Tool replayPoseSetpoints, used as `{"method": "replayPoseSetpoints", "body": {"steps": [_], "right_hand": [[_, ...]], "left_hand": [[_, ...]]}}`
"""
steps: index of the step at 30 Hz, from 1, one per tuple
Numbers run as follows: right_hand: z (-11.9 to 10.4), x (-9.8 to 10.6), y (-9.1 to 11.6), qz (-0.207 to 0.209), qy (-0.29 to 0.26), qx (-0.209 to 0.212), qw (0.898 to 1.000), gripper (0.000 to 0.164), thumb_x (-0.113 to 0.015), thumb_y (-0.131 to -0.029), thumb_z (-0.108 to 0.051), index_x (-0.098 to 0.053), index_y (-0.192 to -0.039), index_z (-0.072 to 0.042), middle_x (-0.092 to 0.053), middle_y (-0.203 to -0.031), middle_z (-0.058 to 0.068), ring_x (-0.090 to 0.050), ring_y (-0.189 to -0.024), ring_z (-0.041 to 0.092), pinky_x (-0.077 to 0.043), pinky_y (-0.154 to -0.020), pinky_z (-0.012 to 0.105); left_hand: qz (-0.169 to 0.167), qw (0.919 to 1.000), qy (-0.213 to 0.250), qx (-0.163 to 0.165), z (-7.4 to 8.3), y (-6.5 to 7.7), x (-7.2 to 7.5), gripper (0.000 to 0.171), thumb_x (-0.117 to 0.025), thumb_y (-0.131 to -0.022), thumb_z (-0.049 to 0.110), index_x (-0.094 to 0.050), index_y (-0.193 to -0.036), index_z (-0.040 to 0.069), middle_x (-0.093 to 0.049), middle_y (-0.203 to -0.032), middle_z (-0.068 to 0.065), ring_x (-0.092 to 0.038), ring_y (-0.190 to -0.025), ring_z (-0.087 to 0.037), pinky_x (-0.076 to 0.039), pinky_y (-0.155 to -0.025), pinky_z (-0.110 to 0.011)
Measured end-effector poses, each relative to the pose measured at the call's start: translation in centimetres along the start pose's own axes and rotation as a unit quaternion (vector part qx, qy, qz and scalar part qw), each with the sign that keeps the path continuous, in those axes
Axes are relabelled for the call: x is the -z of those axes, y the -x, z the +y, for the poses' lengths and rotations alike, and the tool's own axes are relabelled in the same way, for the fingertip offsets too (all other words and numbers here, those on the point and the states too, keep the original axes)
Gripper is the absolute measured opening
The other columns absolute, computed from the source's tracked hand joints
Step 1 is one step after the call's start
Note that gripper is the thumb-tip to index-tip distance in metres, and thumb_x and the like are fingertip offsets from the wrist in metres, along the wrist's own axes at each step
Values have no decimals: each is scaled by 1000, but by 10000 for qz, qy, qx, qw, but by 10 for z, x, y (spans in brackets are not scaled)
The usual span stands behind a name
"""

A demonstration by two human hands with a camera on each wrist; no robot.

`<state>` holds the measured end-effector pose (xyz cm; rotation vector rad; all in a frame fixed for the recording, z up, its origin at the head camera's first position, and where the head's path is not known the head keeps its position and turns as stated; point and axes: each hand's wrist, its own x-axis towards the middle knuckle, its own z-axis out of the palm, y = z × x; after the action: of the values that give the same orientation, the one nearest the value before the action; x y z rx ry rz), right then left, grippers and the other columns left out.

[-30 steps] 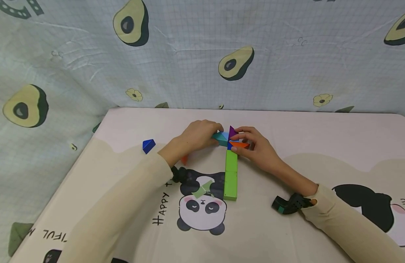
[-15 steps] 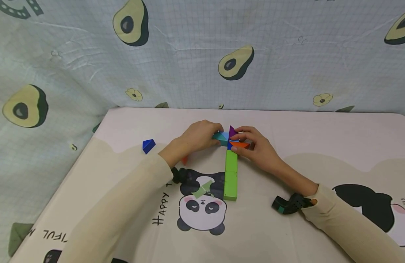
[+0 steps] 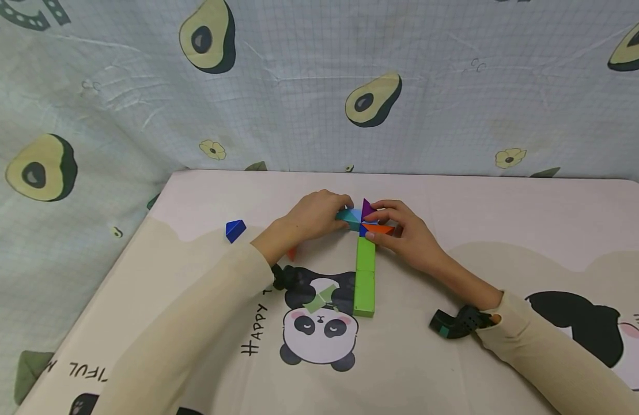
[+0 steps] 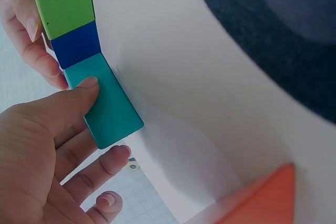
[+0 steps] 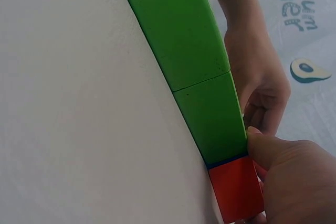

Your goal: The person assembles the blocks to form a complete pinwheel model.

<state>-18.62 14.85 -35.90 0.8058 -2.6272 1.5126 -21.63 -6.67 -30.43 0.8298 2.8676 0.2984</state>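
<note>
My left hand [image 3: 319, 213] pinches a teal triangular block [image 4: 110, 108], its thumb on the near face and fingers behind. Opposite it, my right hand [image 3: 399, 227] grips an orange triangular block [image 3: 377, 229] between thumb and fingers. Between these two sits a dark blue block [image 4: 76, 45], meeting the teal one. A purple triangular block [image 3: 368, 208] points away at the back, partly covered by right-hand fingers. Two green blocks [image 3: 365, 253] lie end to end from the blue block toward me. Light blue shows beside the teal block in the head view.
A loose blue triangular block [image 3: 235, 230] lies at the left. Another orange block [image 4: 268, 198] stands near my left wrist, mostly hidden in the head view. The table [image 3: 506, 230] wears a panda-print cover, and a hanging avocado-print cloth [image 3: 298, 57] rises behind its back edge.
</note>
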Motion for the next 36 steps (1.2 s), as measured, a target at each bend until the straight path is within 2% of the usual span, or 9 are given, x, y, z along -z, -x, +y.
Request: {"method": "replayPoseSetpoints", "body": {"steps": [5, 13, 17, 26, 33, 36], "right_hand": [[1, 0, -1, -3, 4, -6, 10000, 28, -71, -88, -22, -68, -114, -13, -47, -134, 2, -51, -102, 19, -45, -75, 29], [1, 0, 0, -11, -35, -60, 10000, 29, -71, -88, -21, -67, -115, -13, -46, -134, 0, -50, -102, 18, -45, -77, 29], [0, 0, 1, 22, -45, -79, 10000, 29, -71, -88, -23, -67, -115, -14, -46, -134, -3, -50, -102, 17, -45, -78, 31], [-1, 0, 1, 35, -45, -98, 9999, 29, -70, -89, -23, -66, -117, -14, -46, -135, -1, -49, -104, 19, -44, -80, 31], [-8, 1, 2, 18, -153, -126, 9998, 29, -69, -89, -18, -66, -117, -10, -46, -135, 4, -49, -105, 22, -43, -80, 32], [-7, 0, 2, 0, -136, -128, 9998, 29, -69, -90, -18, -66, -117, -10, -46, -135, 4, -49, -105, 22, -43, -80, 33]], "left_hand": [[-4, 10000, 42, -38, 1, 0, 1, 43, -70, -89, 25, -60, -126, 8, -65, -115, -7, -58, -103, -20, -46, -92, -33], [48, 9990, -450, -33, 1, 3, 6, 53, -72, -86, 34, -57, -132, 11, -66, -113, -3, -58, -104, -20, -44, -91, -38], [184, 9995, -234, 52, -1, 9, 14, 56, -73, -86, 34, -55, -133, 11, -65, -115, -4, -57, -106, -22, -42, -92, -40], [693, 9962, 489, 189, -19, 36, 29, 53, -72, -87, 29, -56, -132, 8, -64, -118, -8, -55, -111, -26, -42, -94, -42], [1087, 9900, 693, 568, -40, 65, 42, 48, -74, -85, 25, -60, -128, 9, -63, -117, -8, -55, -91, -25, -45, -79, -38], [1218, 9869, 759, 736, -50, 77, 43, 46, -74, -86, 24, -60, -126, 8, -63, -117, -8, -54, -91, -26, -44, -76, -38]]}}
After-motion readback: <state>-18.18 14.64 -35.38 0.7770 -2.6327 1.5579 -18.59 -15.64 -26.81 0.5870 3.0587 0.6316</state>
